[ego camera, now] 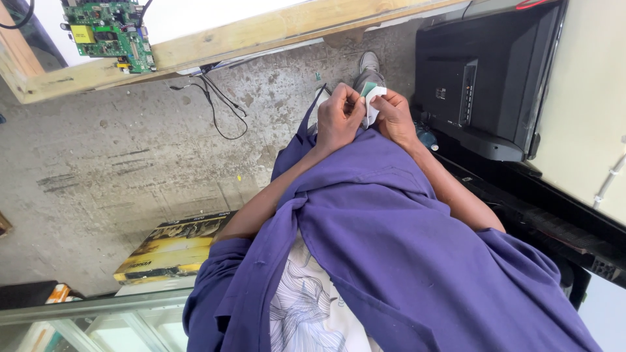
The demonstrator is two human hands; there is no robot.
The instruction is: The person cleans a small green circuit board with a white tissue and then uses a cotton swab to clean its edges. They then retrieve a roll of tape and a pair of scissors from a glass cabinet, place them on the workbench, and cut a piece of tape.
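White and green, a small folded packet (pixel 372 98) is pinched between the fingertips of the left hand (pixel 338 117) and the right hand (pixel 394 114), both closed on it just above the purple work coat (pixel 391 248), which hides the lower arms. Bare concrete floor (pixel 130 163) lies open beside the coat. Against its other side a black television back (pixel 482 72) crowds close; the packet's contents cannot be made out.

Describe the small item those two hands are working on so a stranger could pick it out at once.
Start at the purple work coat filling the lower frame and follow both bare forearms up to where they meet. There the left hand and right hand pinch a small white piece with a green end between their fingertips. Nothing else nearby is white and green, and it is held above the grey concrete floor.
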